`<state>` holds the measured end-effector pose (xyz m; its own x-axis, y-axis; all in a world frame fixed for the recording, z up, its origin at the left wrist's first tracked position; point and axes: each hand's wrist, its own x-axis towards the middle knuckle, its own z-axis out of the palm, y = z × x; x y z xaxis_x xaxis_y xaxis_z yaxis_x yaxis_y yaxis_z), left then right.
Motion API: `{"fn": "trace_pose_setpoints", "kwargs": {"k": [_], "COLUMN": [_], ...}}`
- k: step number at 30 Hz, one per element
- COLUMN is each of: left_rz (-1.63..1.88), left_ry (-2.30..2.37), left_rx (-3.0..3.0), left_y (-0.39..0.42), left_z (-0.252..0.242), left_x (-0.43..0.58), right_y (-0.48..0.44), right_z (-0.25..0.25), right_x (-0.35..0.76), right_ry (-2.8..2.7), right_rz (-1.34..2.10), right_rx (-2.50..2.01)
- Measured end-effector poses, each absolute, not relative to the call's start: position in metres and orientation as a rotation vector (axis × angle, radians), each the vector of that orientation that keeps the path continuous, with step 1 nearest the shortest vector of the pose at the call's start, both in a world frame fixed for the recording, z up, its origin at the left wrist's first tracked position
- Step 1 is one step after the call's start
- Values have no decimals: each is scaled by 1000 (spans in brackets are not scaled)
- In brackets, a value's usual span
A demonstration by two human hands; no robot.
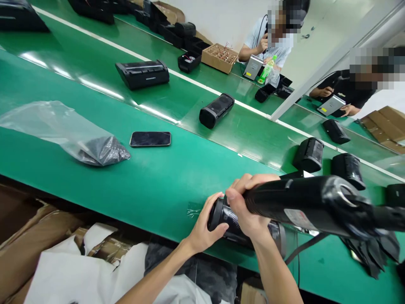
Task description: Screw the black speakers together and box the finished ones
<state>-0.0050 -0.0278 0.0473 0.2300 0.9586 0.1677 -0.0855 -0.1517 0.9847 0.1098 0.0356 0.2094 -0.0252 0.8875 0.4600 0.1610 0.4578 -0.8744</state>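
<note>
A black speaker (236, 233) with a perforated grille lies on the green bench below my hands. My left hand (202, 232) is wrapped round its left end cap, thumb on the near side. Closed over the speaker, my right hand (248, 207) grips a black electric screwdriver (294, 200). The driver's thick body slants toward the camera at the right. Its tip is hidden behind my right hand, so contact with the speaker cannot be seen.
Left on the bench lie a phone (150, 139) and a plastic bag of small dark parts (103, 150). Several speakers, one of them here (217, 110), stand on the glossy strip beyond. Dark gloves (370, 253) lie at right. Two people work across the bench.
</note>
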Motion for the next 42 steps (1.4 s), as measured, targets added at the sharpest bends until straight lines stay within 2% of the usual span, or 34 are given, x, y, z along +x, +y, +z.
{"fn": "trace_pose_setpoints", "kwargs": {"k": [4,8,12,14,18,24,29,32,35,39,42], "left_rz": [1157,1223,1316,1338,1352,1280,1098,970,689,409,361], "left_ry": [948,1124,1218,1260,1245,1238,1270,994,737,790,809], "left_rx": [1390,1396,1354,1348,1401,1601,2174,2609,2815,2888,2897], "left_y": [-28,-26,-23,-22,-18,0,5,0,3,14,15], "left_z": [48,49,56,59,58,53,92,126,139,129,125], "left_x": [-9,-10,-8,-7,-8,-21,-31,-10,26,53,52], "right_y": [43,26,-21,-39,-46,-28,-30,-45,-67,-98,-108], "right_z": [219,267,329,341,321,276,257,260,274,294,298], "right_x": [98,119,188,233,304,327,325,320,303,274,260], "right_ry": [-1429,-1371,-1145,-1057,-951,-974,-1046,-1033,-997,-1086,-1225], "right_rz": [730,793,463,269,0,-64,12,97,184,232,329], "right_rx": [-827,-572,-676,-741,-870,-962,-1063,-1091,-1076,-919,-883]}}
